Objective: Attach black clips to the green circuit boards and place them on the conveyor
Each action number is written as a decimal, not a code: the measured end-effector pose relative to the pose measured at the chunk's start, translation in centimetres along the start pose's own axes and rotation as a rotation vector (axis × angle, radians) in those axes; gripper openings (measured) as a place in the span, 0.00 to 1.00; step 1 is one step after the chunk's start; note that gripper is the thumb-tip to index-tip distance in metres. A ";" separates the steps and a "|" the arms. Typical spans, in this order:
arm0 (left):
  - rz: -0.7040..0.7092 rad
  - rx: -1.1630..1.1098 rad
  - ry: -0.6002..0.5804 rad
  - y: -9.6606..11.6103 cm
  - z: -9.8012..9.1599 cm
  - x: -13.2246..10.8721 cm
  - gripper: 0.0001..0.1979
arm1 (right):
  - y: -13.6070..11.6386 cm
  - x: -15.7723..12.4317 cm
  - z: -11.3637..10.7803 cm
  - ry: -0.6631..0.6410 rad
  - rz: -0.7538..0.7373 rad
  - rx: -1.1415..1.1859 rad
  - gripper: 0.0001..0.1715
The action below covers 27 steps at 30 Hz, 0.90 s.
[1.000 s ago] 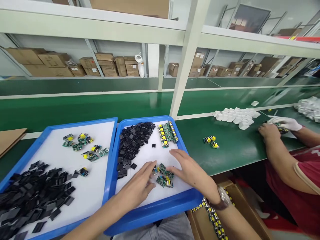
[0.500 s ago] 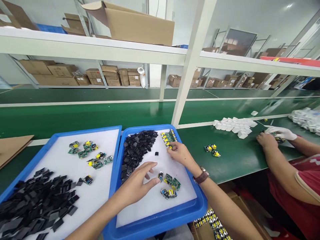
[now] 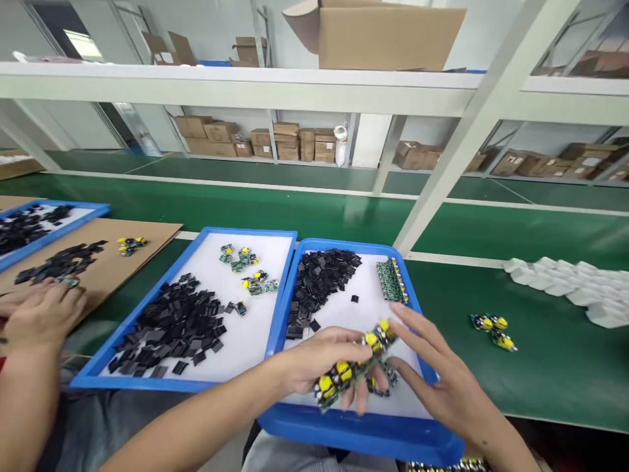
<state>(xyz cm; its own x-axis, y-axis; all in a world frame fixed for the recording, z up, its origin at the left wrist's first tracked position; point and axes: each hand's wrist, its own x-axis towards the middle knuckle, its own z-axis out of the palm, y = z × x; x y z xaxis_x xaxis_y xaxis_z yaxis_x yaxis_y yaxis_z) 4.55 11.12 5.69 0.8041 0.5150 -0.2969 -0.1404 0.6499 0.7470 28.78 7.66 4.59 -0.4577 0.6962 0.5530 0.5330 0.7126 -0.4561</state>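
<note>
My left hand [image 3: 324,357] grips a strip of green circuit boards [image 3: 344,372] with yellow components, held tilted above the blue tray [image 3: 361,426]. Just to the right, my right hand [image 3: 437,373] has its fingers apart around the strip's far end. Whether its fingertips touch the strip I cannot tell. Some small circuit boards [image 3: 388,379] on the tray are partly hidden behind the strip and hands. Further back in this tray lie another circuit board panel [image 3: 390,280] and a heap of black pieces [image 3: 327,278]. One black piece [image 3: 354,299] lies apart.
To the left is a second blue tray [image 3: 206,235] with black pieces [image 3: 177,328] and loose boards [image 3: 246,257]. A co-worker's hand [image 3: 44,311] works at the far left. Boards [image 3: 494,324] and white housings [image 3: 570,282] lie right. A shelf post [image 3: 457,164] rises behind.
The view has turned left, bringing a co-worker's hands in at the left. My left hand, empty before, now holds a board strip. My right hand has left the board panel and its fingers have spread.
</note>
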 end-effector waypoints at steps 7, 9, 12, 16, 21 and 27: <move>-0.037 0.279 0.084 -0.2 0.3 -3.0 0.25 | -0.7 -0.3 0.6 -0.036 -0.026 0.272 0.33; 0.017 0.405 0.175 -0.7 0.9 -3.0 0.26 | -1.4 -0.2 1.8 0.092 0.001 0.141 0.30; 0.141 0.431 0.368 -2.1 1.5 -2.4 0.27 | -1.6 0.0 3.5 0.293 0.053 -0.035 0.25; 0.170 0.362 0.543 -2.8 0.9 -1.7 0.30 | -0.6 -0.4 4.2 -0.029 0.182 -0.032 0.17; 0.082 0.428 0.441 -1.7 0.1 -2.3 0.28 | -0.8 -0.9 3.0 -0.200 0.229 0.016 0.31; 0.071 0.428 0.316 -2.2 0.5 -1.9 0.23 | -2.2 0.8 3.6 -0.071 0.056 0.207 0.25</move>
<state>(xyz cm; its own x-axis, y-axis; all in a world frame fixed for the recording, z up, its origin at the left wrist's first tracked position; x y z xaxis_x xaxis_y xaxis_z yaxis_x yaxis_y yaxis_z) 3.61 8.42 4.94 0.5790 0.7354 -0.3521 0.1133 0.3552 0.9279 24.69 6.99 3.53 -0.4843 0.7345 0.4753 0.4053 0.6698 -0.6222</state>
